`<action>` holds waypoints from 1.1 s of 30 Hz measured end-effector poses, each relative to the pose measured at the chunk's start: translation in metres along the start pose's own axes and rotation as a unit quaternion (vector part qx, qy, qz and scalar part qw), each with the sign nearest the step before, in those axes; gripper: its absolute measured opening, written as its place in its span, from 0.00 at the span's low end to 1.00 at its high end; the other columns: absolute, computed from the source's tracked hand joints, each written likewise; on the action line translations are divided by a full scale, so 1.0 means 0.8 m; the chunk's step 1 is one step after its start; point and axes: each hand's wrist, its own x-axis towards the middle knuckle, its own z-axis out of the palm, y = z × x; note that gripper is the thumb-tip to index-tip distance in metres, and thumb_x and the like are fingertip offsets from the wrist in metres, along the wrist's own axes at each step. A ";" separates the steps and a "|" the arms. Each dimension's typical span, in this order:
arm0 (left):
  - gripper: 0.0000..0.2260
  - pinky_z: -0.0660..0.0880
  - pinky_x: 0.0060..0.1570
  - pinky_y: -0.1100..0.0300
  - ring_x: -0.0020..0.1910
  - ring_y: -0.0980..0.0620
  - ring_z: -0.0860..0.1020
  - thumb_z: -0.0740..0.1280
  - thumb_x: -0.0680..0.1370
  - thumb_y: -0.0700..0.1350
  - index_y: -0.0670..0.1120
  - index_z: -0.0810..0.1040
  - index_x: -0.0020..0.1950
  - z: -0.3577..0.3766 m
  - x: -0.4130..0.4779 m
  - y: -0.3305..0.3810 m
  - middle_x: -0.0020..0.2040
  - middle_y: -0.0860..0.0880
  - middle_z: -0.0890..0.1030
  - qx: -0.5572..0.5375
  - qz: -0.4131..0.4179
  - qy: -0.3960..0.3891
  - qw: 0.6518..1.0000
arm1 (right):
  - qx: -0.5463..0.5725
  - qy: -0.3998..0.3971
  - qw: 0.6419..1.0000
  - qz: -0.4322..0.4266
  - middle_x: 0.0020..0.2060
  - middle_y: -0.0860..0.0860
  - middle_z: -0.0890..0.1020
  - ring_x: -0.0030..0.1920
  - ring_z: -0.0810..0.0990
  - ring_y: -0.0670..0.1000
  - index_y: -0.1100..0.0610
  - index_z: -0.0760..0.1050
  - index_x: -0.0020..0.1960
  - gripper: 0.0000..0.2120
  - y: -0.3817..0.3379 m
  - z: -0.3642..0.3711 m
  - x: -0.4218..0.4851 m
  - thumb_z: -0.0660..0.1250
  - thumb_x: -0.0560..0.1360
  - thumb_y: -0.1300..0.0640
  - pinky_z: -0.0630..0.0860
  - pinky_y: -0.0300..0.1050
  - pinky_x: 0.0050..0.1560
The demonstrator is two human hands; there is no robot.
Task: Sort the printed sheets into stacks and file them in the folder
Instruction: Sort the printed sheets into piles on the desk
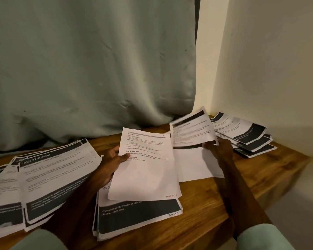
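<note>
Pinches 1 printed sheet [145,165] by its left edge, thumb on top, with the left hand [112,165], just above the centre stack [139,215]. Grips another sheet [192,130] at its lower edge, fingers curled, with the right hand [219,148], right of the centre stack, over a blank-side sheet [193,165]. Shows 2 more groups on the wooden table [242,186]: a fanned left pile [58,177] and a fanned far pile [246,136], well right of the centre stack. Judged mid-sort: 3 groups begun, none squared, 2 sheets unplaced. Shows no folder; filing apparently not begun.
</note>
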 end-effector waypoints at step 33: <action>0.24 0.78 0.57 0.41 0.57 0.40 0.84 0.62 0.80 0.63 0.46 0.81 0.64 -0.036 -0.023 0.130 0.58 0.43 0.85 -0.145 0.029 0.035 0.988 | 0.280 -0.297 0.912 0.033 0.58 0.59 0.85 0.56 0.85 0.64 0.57 0.77 0.66 0.23 -0.089 0.137 -0.073 0.77 0.73 0.62 0.79 0.70 0.57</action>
